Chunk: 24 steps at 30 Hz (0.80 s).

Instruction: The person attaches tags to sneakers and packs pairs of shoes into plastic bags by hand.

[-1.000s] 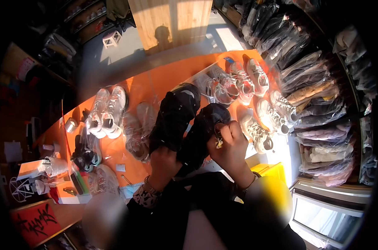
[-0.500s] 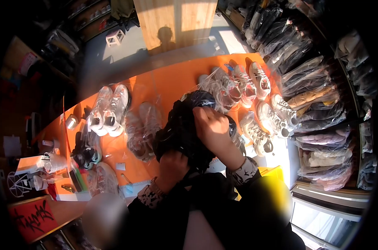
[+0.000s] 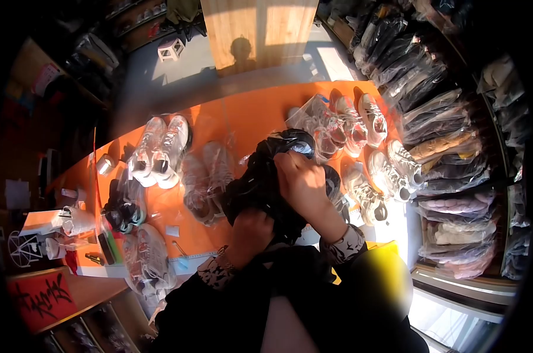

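Observation:
Black shoes (image 3: 260, 176), dark and partly covered by my hands, are held over the near edge of the orange table (image 3: 243, 106). My left hand (image 3: 252, 230) is closed on their lower left part. Higher up, my right hand (image 3: 302, 179) grips the upper right part with its fingers curled in. Where one shoe ends and the other begins is hard to make out. Just left of them lies a pair of pale shoes in clear plastic (image 3: 206, 182). More light sneakers (image 3: 352, 126) stand to the right.
White sneakers (image 3: 159, 150), dark shoes (image 3: 125, 206) and wrapped shoes (image 3: 147, 256) are on the table's left side, with a tape roll (image 3: 106, 165). Bagged clothes (image 3: 449, 176) hang at the right. A yellow object (image 3: 387, 265) is near my right arm. A stool (image 3: 170, 49) stands beyond.
The black shoes, first side by side and apart, are now bunched together. My right hand moved up and over them, my left hand slightly right. The view has shifted a little.

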Available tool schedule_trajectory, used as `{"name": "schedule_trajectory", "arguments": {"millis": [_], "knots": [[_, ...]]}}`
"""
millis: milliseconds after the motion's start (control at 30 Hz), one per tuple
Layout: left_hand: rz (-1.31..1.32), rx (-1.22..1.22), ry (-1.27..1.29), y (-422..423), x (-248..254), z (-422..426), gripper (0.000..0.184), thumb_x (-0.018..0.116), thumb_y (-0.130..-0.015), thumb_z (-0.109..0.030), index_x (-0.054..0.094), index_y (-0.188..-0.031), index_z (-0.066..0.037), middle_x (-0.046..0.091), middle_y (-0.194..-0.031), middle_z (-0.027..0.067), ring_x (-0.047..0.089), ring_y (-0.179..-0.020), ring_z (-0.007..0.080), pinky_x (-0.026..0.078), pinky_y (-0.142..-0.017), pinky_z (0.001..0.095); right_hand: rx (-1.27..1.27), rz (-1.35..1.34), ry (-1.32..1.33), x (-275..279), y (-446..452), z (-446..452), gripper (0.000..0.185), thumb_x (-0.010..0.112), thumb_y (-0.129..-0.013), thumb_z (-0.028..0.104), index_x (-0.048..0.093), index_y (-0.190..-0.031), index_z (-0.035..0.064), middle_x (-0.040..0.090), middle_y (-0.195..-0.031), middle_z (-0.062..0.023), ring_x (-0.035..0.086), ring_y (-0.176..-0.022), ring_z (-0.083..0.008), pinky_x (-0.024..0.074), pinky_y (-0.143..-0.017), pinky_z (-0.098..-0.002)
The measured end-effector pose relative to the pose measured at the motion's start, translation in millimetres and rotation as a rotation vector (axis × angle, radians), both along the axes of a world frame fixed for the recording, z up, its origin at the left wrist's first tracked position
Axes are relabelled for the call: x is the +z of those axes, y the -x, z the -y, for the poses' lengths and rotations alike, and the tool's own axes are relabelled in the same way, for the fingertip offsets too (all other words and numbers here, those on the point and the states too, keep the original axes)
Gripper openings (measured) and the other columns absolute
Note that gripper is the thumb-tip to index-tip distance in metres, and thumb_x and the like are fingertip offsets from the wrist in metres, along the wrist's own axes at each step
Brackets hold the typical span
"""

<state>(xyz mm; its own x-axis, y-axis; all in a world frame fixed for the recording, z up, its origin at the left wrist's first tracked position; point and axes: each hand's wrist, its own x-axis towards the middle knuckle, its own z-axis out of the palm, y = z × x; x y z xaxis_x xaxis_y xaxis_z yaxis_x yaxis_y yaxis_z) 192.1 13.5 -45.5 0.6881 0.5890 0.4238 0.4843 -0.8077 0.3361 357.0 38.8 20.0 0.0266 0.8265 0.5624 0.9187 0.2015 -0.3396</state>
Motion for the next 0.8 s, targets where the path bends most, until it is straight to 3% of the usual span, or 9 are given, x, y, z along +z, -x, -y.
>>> {"name": "schedule_trajectory", "arguments": {"millis": [100,300,400,500,567,667,800], "knots": [[0.004,0.014,0.022,-3.7,-0.6,-2.4,0.014,0.065,-0.062,-0.016,0.063,-0.072,-0.006,0.053,-0.072,0.0086,0.057,-0.068,0.0261,0.047,-0.061,0.0376,0.222,-0.014,-0.02,0.9,8.3,2.4,0.016,0.063,-0.07,0.0,0.056,-0.083,0.0053,0.054,-0.073,-0.0079,0.059,-0.066,-0.0253,0.0467,-0.053,-0.0349],[-0.002,0.025,0.091,-2.6,-3.3,-4.9,0.019,0.068,-0.061,-0.014,0.064,-0.076,-0.004,0.058,-0.072,0.0109,0.059,-0.066,0.0298,0.046,-0.055,0.0391,0.279,0.068,0.066,-1.5,18.8,11.6,0.018,0.06,-0.063,0.0,0.053,-0.079,0.0038,0.05,-0.069,-0.0071,0.057,-0.064,-0.0243,0.0471,-0.054,-0.0341],[-0.05,0.115,0.263,-5.3,-1.6,-4.3,0.01,0.066,-0.064,-0.013,0.062,-0.067,-0.004,0.058,-0.072,0.0109,0.058,-0.069,0.0292,0.047,-0.06,0.0384,0.286,0.12,0.101,2.0,21.1,16.1,0.017,0.06,-0.063,0.004,0.051,-0.077,0.0041,0.05,-0.07,-0.0072,0.056,-0.065,-0.0236,0.0467,-0.054,-0.0335],[-0.069,0.081,0.335,-6.0,-9.3,-0.6,0.017,0.067,-0.066,-0.015,0.061,-0.075,-0.002,0.06,-0.08,0.0127,0.059,-0.077,0.031,0.047,-0.064,0.0422,0.312,0.188,0.095,4.5,36.0,17.8,0.017,0.06,-0.063,0.008,0.051,-0.076,0.0046,0.05,-0.071,-0.0066,0.055,-0.065,-0.022,0.0454,-0.054,-0.0318],[0.071,0.191,0.19,-10.2,-34.9,1.6,0.031,0.068,-0.068,-0.019,0.062,-0.093,-0.001,0.061,-0.096,0.0162,0.058,-0.088,0.0342,0.047,-0.071,0.0426,0.368,0.252,0.069,5.3,48.6,19.9,0.016,0.06,-0.064,0.012,0.051,-0.076,0.0061,0.049,-0.07,-0.0048,0.053,-0.064,-0.0194,0.0432,-0.053,-0.0291],[0.198,0.22,0.109,-7.8,-48.8,0.4,0.034,0.068,-0.069,-0.019,0.061,-0.097,-0.001,0.061,-0.099,0.0171,0.058,-0.091,0.035,0.047,-0.074,0.0419,0.35,0.216,0.028,-4.8,61.3,24.4,0.015,0.06,-0.064,0.013,0.051,-0.074,0.0071,0.049,-0.07,-0.0045,0.053,-0.065,-0.0188,0.0435,-0.054,-0.029],[0.307,0.203,0.272,3.0,-52.4,-1.7,0.039,0.068,-0.069,-0.019,0.06,-0.102,0.0,0.06,-0.104,0.0183,0.057,-0.095,0.036,0.047,-0.078,0.0409,0.472,0.167,0.101,11.1,59.3,35.0,0.021,0.061,-0.065,0.016,0.057,-0.082,0.0049,0.053,-0.079,-0.005,0.055,-0.07,-0.02,0.0447,-0.06,-0.0307]]}}
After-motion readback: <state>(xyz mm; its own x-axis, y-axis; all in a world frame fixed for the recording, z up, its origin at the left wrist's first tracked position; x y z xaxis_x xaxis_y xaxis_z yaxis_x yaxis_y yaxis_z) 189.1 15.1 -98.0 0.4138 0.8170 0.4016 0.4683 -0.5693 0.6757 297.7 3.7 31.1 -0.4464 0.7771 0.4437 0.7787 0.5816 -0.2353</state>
